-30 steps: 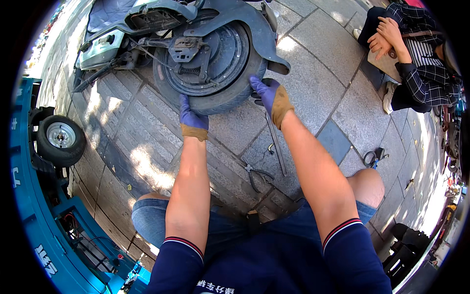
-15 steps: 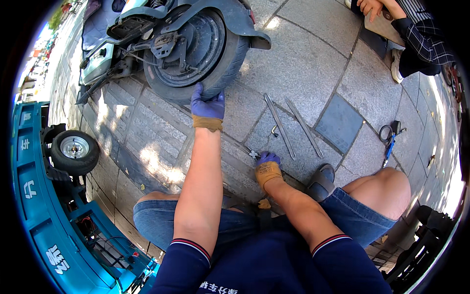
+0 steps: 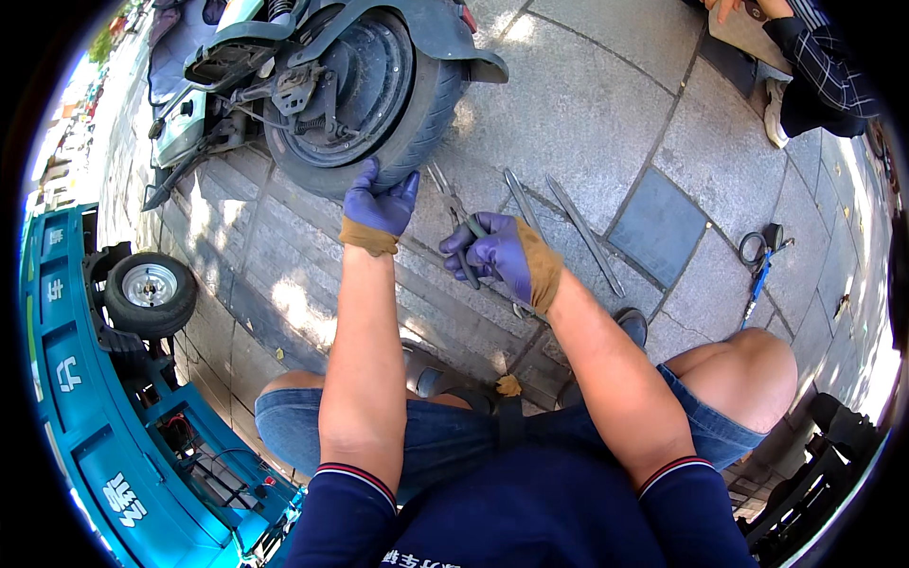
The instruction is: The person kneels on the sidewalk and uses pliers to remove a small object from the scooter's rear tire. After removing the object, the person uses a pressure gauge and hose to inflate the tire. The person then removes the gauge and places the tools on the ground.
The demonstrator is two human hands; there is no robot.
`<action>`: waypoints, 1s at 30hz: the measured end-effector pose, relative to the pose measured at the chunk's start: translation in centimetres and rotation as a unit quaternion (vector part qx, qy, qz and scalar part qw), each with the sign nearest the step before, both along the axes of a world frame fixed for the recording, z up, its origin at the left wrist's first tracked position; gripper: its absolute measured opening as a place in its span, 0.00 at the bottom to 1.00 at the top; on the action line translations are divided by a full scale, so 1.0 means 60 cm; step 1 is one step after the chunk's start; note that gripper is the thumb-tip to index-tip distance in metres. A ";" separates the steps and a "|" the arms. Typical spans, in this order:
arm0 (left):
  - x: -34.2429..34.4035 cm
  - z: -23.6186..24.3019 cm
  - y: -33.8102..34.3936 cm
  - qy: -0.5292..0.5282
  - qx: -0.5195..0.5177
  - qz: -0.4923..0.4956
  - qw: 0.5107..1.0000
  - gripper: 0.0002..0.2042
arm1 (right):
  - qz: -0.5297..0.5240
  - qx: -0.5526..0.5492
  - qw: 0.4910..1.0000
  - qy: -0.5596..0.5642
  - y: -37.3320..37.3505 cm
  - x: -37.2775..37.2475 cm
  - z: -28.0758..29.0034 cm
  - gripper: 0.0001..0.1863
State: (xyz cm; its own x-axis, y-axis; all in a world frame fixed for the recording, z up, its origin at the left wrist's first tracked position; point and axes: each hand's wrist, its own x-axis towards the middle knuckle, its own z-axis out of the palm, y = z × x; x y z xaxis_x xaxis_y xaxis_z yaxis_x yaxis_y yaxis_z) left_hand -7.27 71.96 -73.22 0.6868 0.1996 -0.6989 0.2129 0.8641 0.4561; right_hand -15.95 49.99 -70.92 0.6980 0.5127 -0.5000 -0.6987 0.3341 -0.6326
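Observation:
My left hand (image 3: pixel 377 211), in a purple and tan glove, grips the lower edge of the black tyre (image 3: pixel 431 114) on the scooter's wheel hub (image 3: pixel 346 80) at the upper middle. My right hand (image 3: pixel 502 254), gloved alike, is closed on long-nosed pliers (image 3: pixel 452 201), their jaws pointing up toward the tyre's right side, a little right of my left hand. Two long steel levers (image 3: pixel 587 237) lie on the paving just right of my right hand. Farther right lies a blue tool with a black coiled hose (image 3: pixel 757 265).
A teal three-wheeled cart (image 3: pixel 80 379) with a wheel (image 3: pixel 149 284) stands along my left. A person in a checked sleeve (image 3: pixel 819 66) sits at the upper right. The scooter's body (image 3: pixel 180 133) extends up-left from the wheel. A dark metal object (image 3: pixel 828 445) is at the lower right.
My right hand left the tyre, reached down for the pliers by my knees, and has raised them toward the tyre. My left hand stays on the tyre; the view has shifted.

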 end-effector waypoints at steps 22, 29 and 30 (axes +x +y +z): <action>-0.025 -0.020 0.061 -0.074 -0.098 -0.183 0.975 0.20 | 0.111 0.154 0.969 0.156 0.087 0.156 0.032 0.27; -0.017 -0.005 0.035 -0.020 -0.061 -0.152 0.986 0.20 | 0.096 0.190 0.964 0.161 0.089 0.148 0.016 0.28; -0.016 0.005 0.029 0.003 -0.043 -0.142 0.989 0.20 | 0.099 0.193 0.963 0.159 0.091 0.147 0.016 0.28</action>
State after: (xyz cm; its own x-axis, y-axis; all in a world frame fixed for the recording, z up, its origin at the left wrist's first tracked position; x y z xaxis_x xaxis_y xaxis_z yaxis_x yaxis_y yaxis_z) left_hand -8.25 73.67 -72.90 0.7024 -0.0619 -0.7090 0.4555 0.8046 0.3810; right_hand -7.11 55.46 -69.98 0.4096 0.8105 -0.4186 -0.9112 0.3413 -0.2308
